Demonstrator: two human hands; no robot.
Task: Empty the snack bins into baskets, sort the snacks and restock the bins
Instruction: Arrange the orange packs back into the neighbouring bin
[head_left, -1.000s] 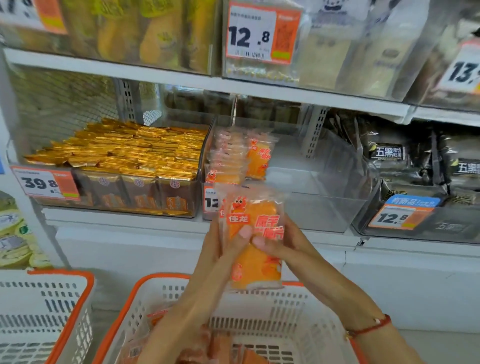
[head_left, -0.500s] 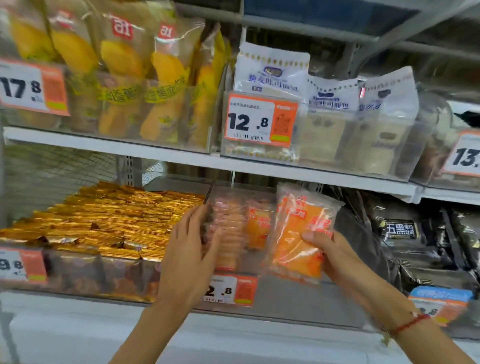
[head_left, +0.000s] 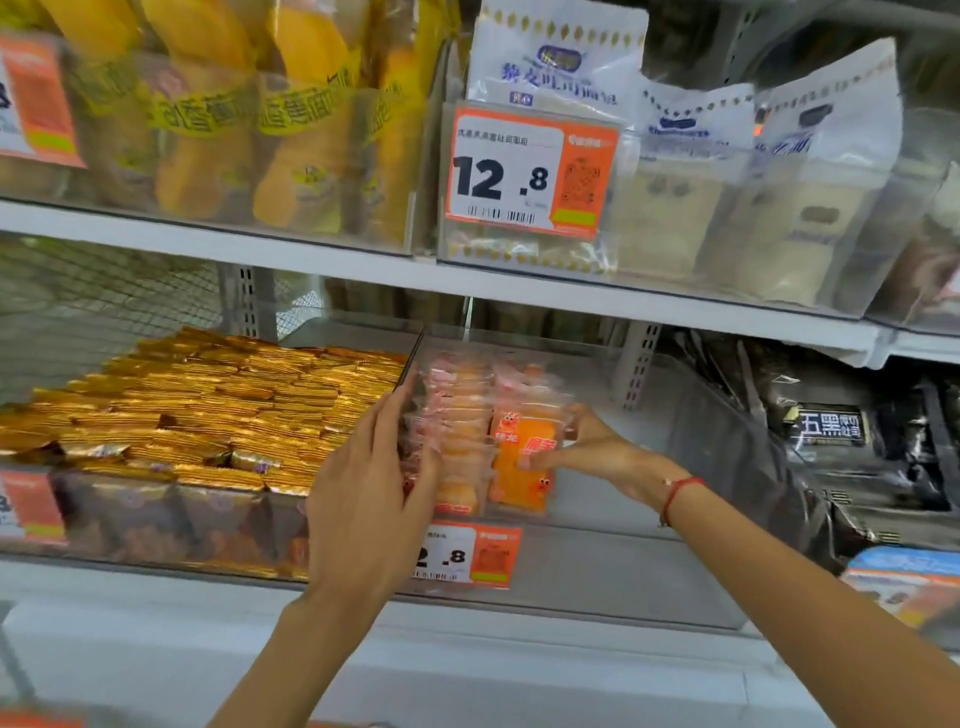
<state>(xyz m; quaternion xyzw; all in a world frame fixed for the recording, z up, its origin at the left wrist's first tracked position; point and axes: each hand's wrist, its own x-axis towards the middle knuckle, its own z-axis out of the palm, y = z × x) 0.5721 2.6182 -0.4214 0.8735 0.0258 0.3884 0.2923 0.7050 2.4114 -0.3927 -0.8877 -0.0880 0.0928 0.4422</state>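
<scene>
Orange snack packet (head_left: 522, 457) stands upright, long axis vertical, in the clear middle bin (head_left: 597, 551) on the lower shelf, at the front of a second row just right of the packed row of pink-and-orange packets (head_left: 452, 431). Going left to right: the gold-wrapped snacks (head_left: 208, 415) fill the neighbouring bin; the left hand (head_left: 374, 483) lies with fingers straight and flat against the left side of the packed row, by the divider wall, bracing it; the right hand (head_left: 587, 447) pinches the orange packet by its right edge, thumb low and fingers at the top corner. The right hand is the nearer to it. Right of the packet the bin floor is bare up to the dark packets (head_left: 831, 431) beyond its right wall, so the restocking looks barely begun. Above, the upper shelf (head_left: 311, 260) carries yellow and white bags behind a 12.8 price tag (head_left: 530, 171).
</scene>
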